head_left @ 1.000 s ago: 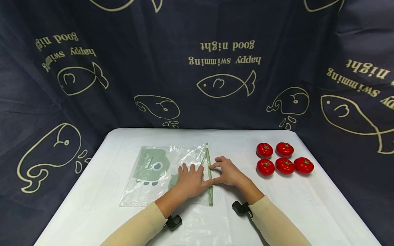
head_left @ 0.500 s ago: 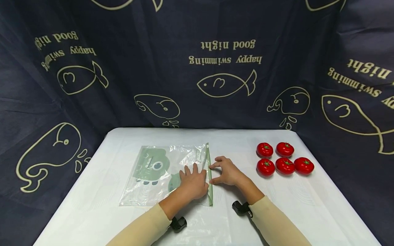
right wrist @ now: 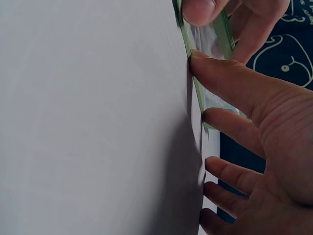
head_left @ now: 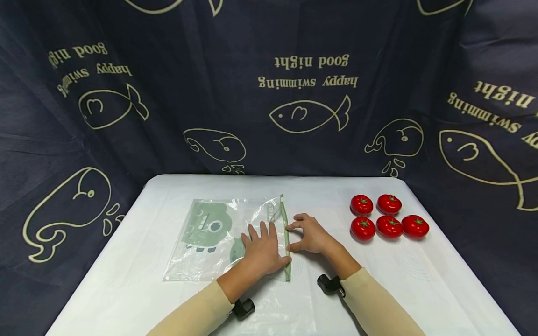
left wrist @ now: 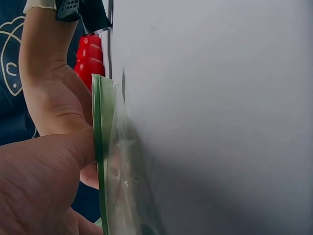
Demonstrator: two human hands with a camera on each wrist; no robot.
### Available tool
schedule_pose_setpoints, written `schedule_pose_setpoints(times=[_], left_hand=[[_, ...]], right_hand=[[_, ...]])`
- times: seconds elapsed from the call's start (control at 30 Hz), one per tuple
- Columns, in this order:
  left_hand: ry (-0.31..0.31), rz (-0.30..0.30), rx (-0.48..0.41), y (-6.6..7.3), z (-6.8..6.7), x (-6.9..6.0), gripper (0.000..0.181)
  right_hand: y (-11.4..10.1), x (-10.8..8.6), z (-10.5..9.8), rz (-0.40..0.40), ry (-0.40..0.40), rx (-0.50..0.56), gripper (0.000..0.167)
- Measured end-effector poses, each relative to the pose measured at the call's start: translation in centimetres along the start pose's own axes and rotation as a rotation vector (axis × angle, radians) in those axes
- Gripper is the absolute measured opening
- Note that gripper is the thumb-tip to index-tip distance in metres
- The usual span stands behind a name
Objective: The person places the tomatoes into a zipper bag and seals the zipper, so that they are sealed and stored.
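A clear zip bag (head_left: pixel 252 210) with a green monster print lies flat on the table, its green zip strip (head_left: pixel 283 212) towards the right. My left hand (head_left: pixel 260 252) rests on the bag with fingers spread and thumb reaching to the strip. My right hand (head_left: pixel 308 235) is at the bag's mouth, its thumb and index fingertips touching the green edge, fingers relaxed and bent. In the right wrist view, the lower green edge (right wrist: pixel 185 36) and the upper green edge (right wrist: pixel 225 36) stand apart near the left thumb (right wrist: pixel 198 10).
Several red tomatoes (head_left: pixel 388 227) sit in two rows at the right of the white-covered table (head_left: pixel 420 275). Behind it hangs a dark curtain (head_left: pixel 235 107) with fish drawings. Another clear plastic sheet or bag (head_left: pixel 290 312) lies at the near edge.
My left hand has shifted slightly right across the bag, and its thumb now lies lower along the green strip. The right hand stays in place. The mouth's upper edge has shifted a little.
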State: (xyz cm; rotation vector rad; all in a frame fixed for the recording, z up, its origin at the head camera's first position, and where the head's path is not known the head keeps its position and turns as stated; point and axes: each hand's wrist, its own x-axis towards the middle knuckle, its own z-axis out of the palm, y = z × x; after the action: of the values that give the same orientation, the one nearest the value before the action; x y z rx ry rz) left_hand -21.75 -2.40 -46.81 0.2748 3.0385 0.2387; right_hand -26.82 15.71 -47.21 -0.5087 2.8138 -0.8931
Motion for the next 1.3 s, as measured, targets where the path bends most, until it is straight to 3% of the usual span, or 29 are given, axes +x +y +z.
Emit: schedule_pose_setpoints(times=[0.1,0.33,0.43,0.83,1.1,1.3], left_hand=[[-0.03,-0.012,-0.003,-0.1,-0.2,0.0,0.106],[-0.082,0.021,0.039,-0.4,-0.5,-0.1,0.069],[-0.09,0.006,0.043,-0.4,-0.6,-0.1,0.065],[-0.038,-0.059,-0.006,-0.8,-0.7,-0.1,0.134],[0.058,-0.028,0.004,-0.6,-0.8,-0.7,0.148],[0.076,-0.024,-0.006,-0.5,-0.8,-1.0,0.15]], right_hand=[[0.0,0.0,0.0,0.011,-0.002,0.003,0.06],[0.0,0.1,0.1,0.027,0.0,0.01,0.061],[0.0,0.1,0.1,0.021,0.001,0.006,0.061],[0.2,0.1,0.0,-0.006,0.0,0.0,0.06],[0.2,0.2,-0.1,0.004,0.001,0.005,0.061],[0.3,0.2,0.0,0.011,0.0,0.014,0.06]])
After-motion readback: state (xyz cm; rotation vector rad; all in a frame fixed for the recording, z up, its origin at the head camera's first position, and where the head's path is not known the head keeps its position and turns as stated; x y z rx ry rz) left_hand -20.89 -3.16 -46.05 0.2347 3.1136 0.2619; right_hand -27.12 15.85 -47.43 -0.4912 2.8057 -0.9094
